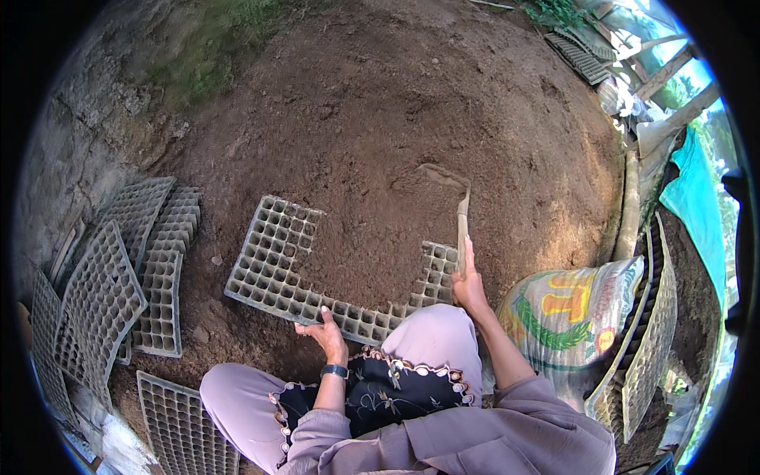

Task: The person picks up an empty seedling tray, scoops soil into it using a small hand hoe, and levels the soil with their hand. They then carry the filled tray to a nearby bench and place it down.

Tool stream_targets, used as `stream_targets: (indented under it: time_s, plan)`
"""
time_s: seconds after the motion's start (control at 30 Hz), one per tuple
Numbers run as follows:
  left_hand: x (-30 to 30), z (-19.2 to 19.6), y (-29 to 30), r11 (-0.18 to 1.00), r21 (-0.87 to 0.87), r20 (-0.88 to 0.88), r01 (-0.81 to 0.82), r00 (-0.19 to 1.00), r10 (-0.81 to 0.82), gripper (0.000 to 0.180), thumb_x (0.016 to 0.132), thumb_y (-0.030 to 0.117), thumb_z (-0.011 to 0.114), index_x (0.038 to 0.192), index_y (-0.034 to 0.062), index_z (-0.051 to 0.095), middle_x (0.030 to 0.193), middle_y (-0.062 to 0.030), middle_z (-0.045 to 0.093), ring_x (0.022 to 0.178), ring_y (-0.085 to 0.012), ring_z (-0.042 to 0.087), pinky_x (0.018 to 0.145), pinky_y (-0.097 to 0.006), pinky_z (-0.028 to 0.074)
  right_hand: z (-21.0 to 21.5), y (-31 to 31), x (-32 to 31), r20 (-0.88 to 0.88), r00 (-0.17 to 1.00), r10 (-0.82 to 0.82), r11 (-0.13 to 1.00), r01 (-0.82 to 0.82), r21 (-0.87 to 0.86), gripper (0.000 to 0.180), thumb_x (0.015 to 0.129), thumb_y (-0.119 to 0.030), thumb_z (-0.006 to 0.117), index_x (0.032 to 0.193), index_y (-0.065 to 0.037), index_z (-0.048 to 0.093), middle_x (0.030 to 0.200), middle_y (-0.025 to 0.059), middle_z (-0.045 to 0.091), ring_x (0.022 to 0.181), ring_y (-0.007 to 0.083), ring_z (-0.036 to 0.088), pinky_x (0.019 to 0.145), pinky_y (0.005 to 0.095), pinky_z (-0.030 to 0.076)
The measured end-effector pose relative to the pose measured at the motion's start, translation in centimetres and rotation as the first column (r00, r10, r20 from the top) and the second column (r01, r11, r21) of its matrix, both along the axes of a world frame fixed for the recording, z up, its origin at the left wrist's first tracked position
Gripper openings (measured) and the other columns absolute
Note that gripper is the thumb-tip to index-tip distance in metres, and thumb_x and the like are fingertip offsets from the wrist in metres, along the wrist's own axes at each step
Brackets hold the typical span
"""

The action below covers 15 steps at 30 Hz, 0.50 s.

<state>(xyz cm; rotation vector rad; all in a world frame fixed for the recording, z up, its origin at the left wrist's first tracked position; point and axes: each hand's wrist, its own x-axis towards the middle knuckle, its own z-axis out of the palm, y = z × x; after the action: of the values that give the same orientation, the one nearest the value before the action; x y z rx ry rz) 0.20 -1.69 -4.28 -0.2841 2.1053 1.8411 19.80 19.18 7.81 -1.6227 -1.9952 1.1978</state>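
Note:
A seedling tray (265,257) with many square cells lies in front of my knees, its middle and far part covered by loose brown soil (360,245). My left hand (326,336) is at the tray's near edge, thumb on top and fingers at the rim. On the tray's right side, my right hand (470,286) is closed on the pale handle of a hoe-like hand tool (463,210). The tool points away from me, and its far end curves left into the soil, so the blade is mostly hidden.
Several trays (103,305) lean in a pile at left, with another tray (178,419) by my left knee. A printed sack (562,317) stands at right beside upright trays (653,332). Heaped soil (380,95) spreads ahead. More trays (578,55) lie at the far right.

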Motion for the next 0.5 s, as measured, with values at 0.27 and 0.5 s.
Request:
stream_targets:
  time_s: [0.27, 0.5]
  plan:
    - [0.3, -0.1, -0.4, 0.998, 0.070, -0.016, 0.002, 1.000, -0.001, 0.071, 0.087, 0.004, 0.062, 0.136, 0.0053, 0.010, 0.138, -0.0170, 0.033, 0.124, -0.0238, 0.038, 0.108, -0.035, 0.028, 2.6, 2.8, -0.9, -0.257, 0.965, -0.046, 0.802, 0.189, 0.567, 0.081, 0.086, 0.003, 0.045, 0.151, -0.028, 0.009, 0.088, 0.0148, 0.062, 0.050, 0.0138, 0.053, 0.041, 0.0273, 0.046]
    - [0.1, 0.6, -0.2, 0.999, 0.045, 0.004, 0.018, 1.000, -0.018, 0.078, 0.087, 0.004, 0.063, 0.139, 0.0051, 0.005, 0.142, -0.0180, 0.027, 0.127, -0.0240, 0.034, 0.110, -0.035, 0.024, -0.7, 0.7, -3.0, -0.082, 0.996, 0.022, 0.999, -0.025, -0.033, 0.086, 0.080, 0.007, 0.046, 0.151, -0.028, 0.011, 0.096, 0.0246, 0.064, 0.052, 0.0260, 0.057, 0.047, 0.0377, 0.048]
